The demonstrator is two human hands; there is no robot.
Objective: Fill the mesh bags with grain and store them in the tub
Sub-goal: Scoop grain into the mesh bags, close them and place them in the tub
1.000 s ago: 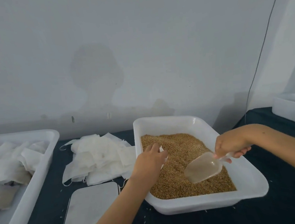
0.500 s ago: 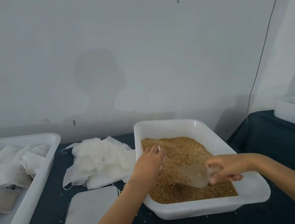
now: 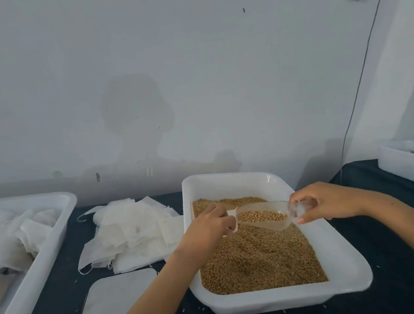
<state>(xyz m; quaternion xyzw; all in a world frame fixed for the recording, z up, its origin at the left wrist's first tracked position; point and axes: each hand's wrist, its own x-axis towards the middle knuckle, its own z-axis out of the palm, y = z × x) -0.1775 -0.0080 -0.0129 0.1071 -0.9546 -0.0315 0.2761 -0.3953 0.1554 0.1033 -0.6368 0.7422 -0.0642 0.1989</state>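
Note:
A white tray (image 3: 345,267) in front of me holds brown grain (image 3: 257,260). My right hand (image 3: 327,201) grips the handle of a clear plastic scoop (image 3: 261,218), which is raised over the tray with grain in it. The scoop's mouth points at my left hand (image 3: 207,229), which pinches a small white mesh bag (image 3: 232,223) over the grain; most of that bag is hidden by the hand. A heap of empty white mesh bags (image 3: 132,233) lies on the dark table to the left. At the far left, a white tub (image 3: 47,258) holds several bags.
A flat grey-white plate (image 3: 113,305) lies on the dark tablecloth near my left forearm. Another white tub (image 3: 407,164) stands at the right edge. A grey wall runs close behind the table, with a cable (image 3: 360,86) hanging down it. Loose grains dot the cloth.
My right hand dipped the empty scoop into the grain, then lifted it out loaded and brought it up to the bag in my left hand. The left hand has barely moved.

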